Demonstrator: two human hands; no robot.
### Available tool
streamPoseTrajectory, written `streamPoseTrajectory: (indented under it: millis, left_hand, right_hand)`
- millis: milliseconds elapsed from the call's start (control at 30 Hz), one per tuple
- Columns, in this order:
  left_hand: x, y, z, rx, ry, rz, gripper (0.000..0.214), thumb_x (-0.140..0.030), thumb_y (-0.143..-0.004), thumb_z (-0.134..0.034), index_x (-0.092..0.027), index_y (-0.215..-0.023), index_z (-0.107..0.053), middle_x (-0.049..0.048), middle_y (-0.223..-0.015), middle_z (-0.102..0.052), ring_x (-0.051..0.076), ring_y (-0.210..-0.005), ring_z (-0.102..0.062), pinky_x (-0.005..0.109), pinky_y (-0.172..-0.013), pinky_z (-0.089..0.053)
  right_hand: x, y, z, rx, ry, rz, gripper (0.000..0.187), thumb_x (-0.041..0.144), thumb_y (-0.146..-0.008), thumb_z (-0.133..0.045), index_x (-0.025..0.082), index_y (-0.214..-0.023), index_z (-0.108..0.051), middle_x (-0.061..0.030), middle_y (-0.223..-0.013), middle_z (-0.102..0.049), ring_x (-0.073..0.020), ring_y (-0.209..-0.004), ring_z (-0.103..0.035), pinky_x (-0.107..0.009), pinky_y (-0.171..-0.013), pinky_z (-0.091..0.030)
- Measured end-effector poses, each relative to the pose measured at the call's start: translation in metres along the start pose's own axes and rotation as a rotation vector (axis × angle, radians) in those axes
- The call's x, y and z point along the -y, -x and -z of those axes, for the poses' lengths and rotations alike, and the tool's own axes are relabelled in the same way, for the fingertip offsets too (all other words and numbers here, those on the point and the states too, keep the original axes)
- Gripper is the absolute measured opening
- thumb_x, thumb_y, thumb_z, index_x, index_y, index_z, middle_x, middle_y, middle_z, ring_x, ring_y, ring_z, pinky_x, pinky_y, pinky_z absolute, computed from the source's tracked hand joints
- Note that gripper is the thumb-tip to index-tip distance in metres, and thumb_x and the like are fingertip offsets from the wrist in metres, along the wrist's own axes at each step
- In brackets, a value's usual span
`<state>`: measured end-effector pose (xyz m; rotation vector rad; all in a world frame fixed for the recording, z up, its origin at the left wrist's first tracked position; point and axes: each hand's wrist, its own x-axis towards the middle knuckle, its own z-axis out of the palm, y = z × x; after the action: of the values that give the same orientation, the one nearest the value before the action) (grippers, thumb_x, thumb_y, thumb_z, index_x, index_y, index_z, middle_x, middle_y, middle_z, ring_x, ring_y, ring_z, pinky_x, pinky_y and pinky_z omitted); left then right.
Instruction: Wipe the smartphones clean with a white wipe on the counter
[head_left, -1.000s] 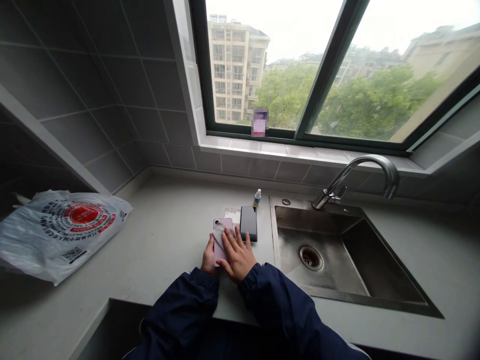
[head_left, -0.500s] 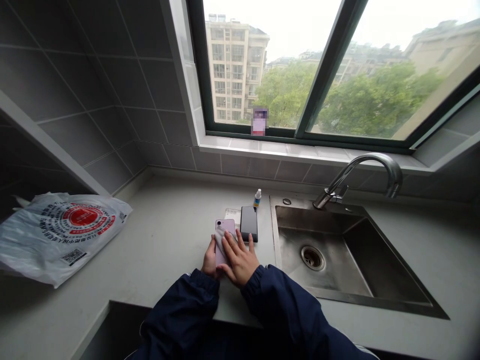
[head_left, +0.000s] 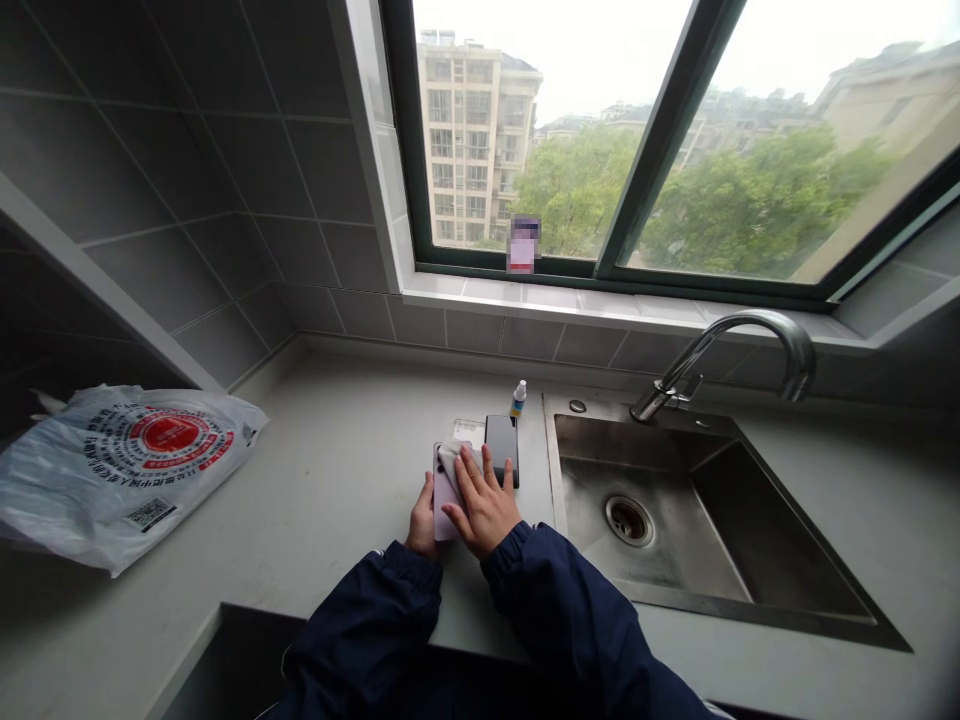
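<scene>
A pink phone lies flat on the grey countertop. My left hand grips its lower left edge. My right hand lies flat, fingers stretched out, pressing a small pale cloth onto the phone's upper part. A second, black phone lies just right of the pink one, next to my right fingertips. A small dropper bottle with a blue label stands behind the black phone.
A steel sink with a curved tap is to the right. A white plastic bag with a red print lies at the far left. A window and tiled sill run behind. A paper slip lies behind the phones.
My right hand has slid the cloth up the pink phone toward its top end. The left hand stays on the phone's lower edge.
</scene>
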<state>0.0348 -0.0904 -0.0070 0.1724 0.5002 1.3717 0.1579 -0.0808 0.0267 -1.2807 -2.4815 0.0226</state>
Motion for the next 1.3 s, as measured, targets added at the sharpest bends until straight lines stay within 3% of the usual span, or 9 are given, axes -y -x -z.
streamPoseTrajectory:
  millis: [133, 333, 533, 767, 1067, 1300]
  left_hand:
    - [-0.001, -0.001, 0.001, -0.004, 0.038, 0.018, 0.054, -0.043, -0.097, -0.036, -0.014, -0.142, -0.044, 0.0116, -0.141, -0.053, 0.024, -0.141, -0.031, 0.038, -0.12, -0.014]
    - [-0.002, -0.002, 0.007, -0.026, 0.033, 0.018, 0.05, -0.043, -0.096, -0.04, -0.012, -0.133, -0.055, 0.015, -0.128, -0.063, 0.027, -0.131, -0.048, 0.038, -0.118, -0.024]
    - [-0.004, 0.002, 0.002, -0.023, 0.001, 0.048, 0.053, -0.047, -0.094, -0.041, -0.008, -0.124, -0.061, 0.0178, -0.115, -0.069, 0.03, -0.118, -0.059, 0.042, -0.111, -0.035]
    - [-0.008, 0.012, -0.009, 0.016, -0.057, 0.082, 0.065, -0.061, -0.088, -0.044, -0.008, -0.122, -0.06, 0.0166, -0.102, -0.071, 0.03, -0.093, -0.068, 0.044, -0.089, -0.051]
    - [-0.009, 0.014, -0.012, 0.023, -0.12, 0.095, 0.062, -0.062, -0.088, -0.043, -0.011, -0.118, -0.06, 0.0137, -0.094, -0.07, 0.025, -0.079, -0.068, 0.038, -0.077, -0.052]
    - [-0.009, 0.013, -0.011, 0.014, -0.136, 0.088, 0.054, -0.056, -0.091, -0.041, -0.013, -0.119, -0.06, 0.0118, -0.096, -0.071, 0.024, -0.082, -0.068, 0.036, -0.079, -0.052]
  right_hand:
    - [-0.002, 0.009, 0.002, -0.013, -0.024, 0.047, 0.068, 0.046, -0.095, -0.043, 0.012, -0.152, -0.025, -0.0104, -0.158, -0.016, -0.0351, -0.147, 0.0, -0.07, -0.11, -0.007]
    - [-0.005, 0.012, 0.01, 0.025, -0.102, 0.212, 0.058, 0.037, -0.096, -0.045, 0.009, -0.147, -0.036, -0.0131, -0.156, -0.026, -0.0314, -0.145, -0.019, -0.057, -0.114, -0.022]
    - [0.006, 0.026, 0.005, 0.046, -0.11, 0.23, 0.07, 0.047, -0.095, -0.046, 0.01, -0.15, -0.027, -0.0138, -0.158, -0.017, -0.0318, -0.146, -0.017, -0.059, -0.116, -0.016]
    - [0.017, 0.046, -0.002, 0.067, -0.154, 0.298, 0.074, 0.053, -0.095, -0.044, 0.011, -0.153, -0.022, -0.012, -0.158, -0.015, -0.03, -0.147, -0.011, -0.056, -0.118, -0.011]
    - [0.015, 0.056, -0.032, -0.078, -0.14, 0.318, 0.069, 0.038, -0.095, -0.048, 0.008, -0.151, -0.024, -0.0145, -0.156, -0.024, -0.0339, -0.146, -0.014, -0.06, -0.115, -0.019]
    - [0.016, 0.055, -0.027, -0.087, -0.146, 0.32, 0.067, 0.037, -0.094, -0.048, 0.008, -0.15, -0.027, -0.0151, -0.155, -0.026, -0.0334, -0.146, -0.015, -0.059, -0.115, -0.02]
